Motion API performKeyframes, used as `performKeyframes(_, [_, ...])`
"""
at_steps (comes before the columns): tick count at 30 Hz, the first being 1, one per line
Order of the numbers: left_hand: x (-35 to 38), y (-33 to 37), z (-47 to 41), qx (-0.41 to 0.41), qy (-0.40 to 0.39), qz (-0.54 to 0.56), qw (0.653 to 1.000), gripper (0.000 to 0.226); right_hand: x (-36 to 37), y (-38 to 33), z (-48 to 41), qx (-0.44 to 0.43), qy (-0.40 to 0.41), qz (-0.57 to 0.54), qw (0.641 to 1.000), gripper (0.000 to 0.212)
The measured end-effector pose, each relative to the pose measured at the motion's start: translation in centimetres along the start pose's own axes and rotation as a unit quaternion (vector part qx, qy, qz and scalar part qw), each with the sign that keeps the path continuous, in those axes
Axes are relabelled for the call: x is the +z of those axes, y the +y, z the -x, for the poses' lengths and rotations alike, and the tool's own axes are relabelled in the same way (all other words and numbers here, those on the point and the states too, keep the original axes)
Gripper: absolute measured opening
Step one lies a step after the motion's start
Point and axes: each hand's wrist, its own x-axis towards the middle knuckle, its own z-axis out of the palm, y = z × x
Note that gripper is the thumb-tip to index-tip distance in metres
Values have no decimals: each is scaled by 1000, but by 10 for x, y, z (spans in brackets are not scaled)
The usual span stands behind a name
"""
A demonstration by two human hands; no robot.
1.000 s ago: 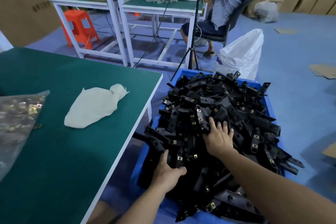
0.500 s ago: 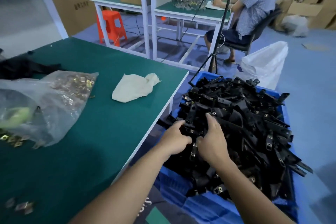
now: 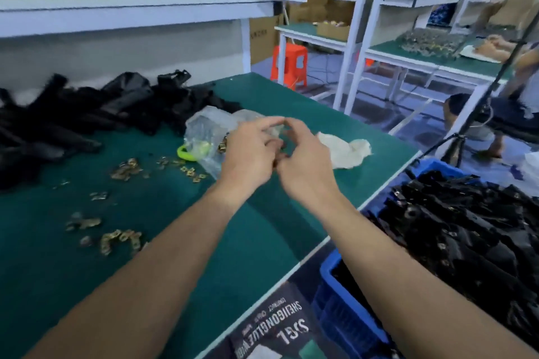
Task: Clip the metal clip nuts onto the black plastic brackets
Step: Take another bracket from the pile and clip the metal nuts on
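My left hand (image 3: 250,151) and my right hand (image 3: 303,160) hover close together over the green table (image 3: 204,242), fingers apart, with nothing visibly held; motion blur hides detail. Just behind them lies a clear plastic bag (image 3: 204,128) of brass-coloured clip nuts. Loose clip nuts (image 3: 125,169) are scattered on the table to the left, and more clip nuts (image 3: 116,239) lie nearer me. A pile of black plastic brackets (image 3: 87,114) lies at the table's back left. A blue bin (image 3: 329,271) heaped with brackets (image 3: 466,227) stands at the right, below the table edge.
A white cloth (image 3: 344,148) lies on the table right of my hands. A white shelf (image 3: 131,11) overhangs the table's back. Beyond are an orange stool (image 3: 288,63), other benches, a tripod (image 3: 455,143) and a seated person (image 3: 519,114).
Both hands have left the bracket bin and swung left over the table to the bag of clip nuts. My view has turned left with them.
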Motion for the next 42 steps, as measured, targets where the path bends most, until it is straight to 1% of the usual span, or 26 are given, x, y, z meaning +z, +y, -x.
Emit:
performKeyframes(2, [-52, -19, -2, -54, 72, 35, 995, 40, 38, -32, -10, -47, -55, -8, 997, 50])
performKeyframes(4, [-98, -42, 2, -122, 140, 61, 981, 24, 77, -58, -10, -92, -125, -12, 988, 45])
performKeyframes(6, [-139, -69, 13, -166, 208, 35, 963, 7, 115, -76, -3, -124, -196, 2, 973, 49])
performKeyframes(8, [-174, -95, 27, -192, 277, -16, 941, 14, 149, -84, 3, -145, -251, 26, 957, 60])
performKeyframes(10, [-204, -117, 44, -205, 324, -107, 917, 12, 180, -88, 2, -150, -289, 50, 944, 66])
performKeyframes(12, [-228, -135, 59, -232, 327, -153, 903, 8, 209, -90, -6, -148, -321, 75, 933, 69])
performKeyframes(15, [-246, -158, 79, -271, 270, -206, 901, 23, 245, -93, -21, -141, -343, 108, 922, 74])
performKeyframes(18, [-252, -172, 85, -256, 209, -187, 925, 39, 275, -97, -35, -117, -358, 105, 920, 74])
performKeyframes(20, [-253, -177, 83, -237, 185, -209, 931, 43, 293, -103, -44, -99, -363, 88, 922, 72])
performKeyframes(22, [-249, -180, 80, -215, 168, -292, 917, 52, 309, -111, -51, -99, -366, 77, 922, 70])
performKeyframes(24, [-244, -183, 74, -217, 151, -362, 894, 63, 326, -120, -63, -106, -363, 78, 923, 68])
performKeyframes(25, [-243, -184, 70, -212, 146, -382, 888, 60, 334, -125, -69, -110, -357, 84, 924, 66])
performKeyframes(26, [-244, -186, 66, -203, 145, -386, 888, 52, 341, -130, -73, -117, -347, 92, 926, 64])
performKeyframes(28, [-249, -187, 61, -187, 157, -353, 903, 35, 356, -140, -82, -127, -333, 104, 929, 58])
performKeyframes(30, [-253, -190, 57, -180, 176, -315, 915, 23, 372, -147, -90, -119, -352, 96, 923, 60])
performKeyframes(32, [-254, -193, 56, -176, 194, -303, 916, 17, 387, -152, -98, -101, -374, 86, 918, 64])
performKeyframes(34, [-254, -194, 56, -180, 234, -283, 912, 11, 399, -155, -101, -84, -378, 80, 919, 59])
performKeyframes(36, [-256, -195, 56, -193, 273, -262, 905, 9, 409, -154, -103, -80, -347, 71, 932, 39])
performKeyframes(38, [-258, -197, 55, -209, 292, -235, 903, 10, 414, -150, -104, -53, -309, 36, 949, 20])
performKeyframes(40, [-260, -198, 55, -219, 306, -198, 905, 11, 408, -149, -103, -12, -272, -18, 962, 19])
performKeyframes(42, [-260, -198, 56, -230, 315, -172, 905, 14, 390, -144, -99, 6, -226, -63, 972, 17])
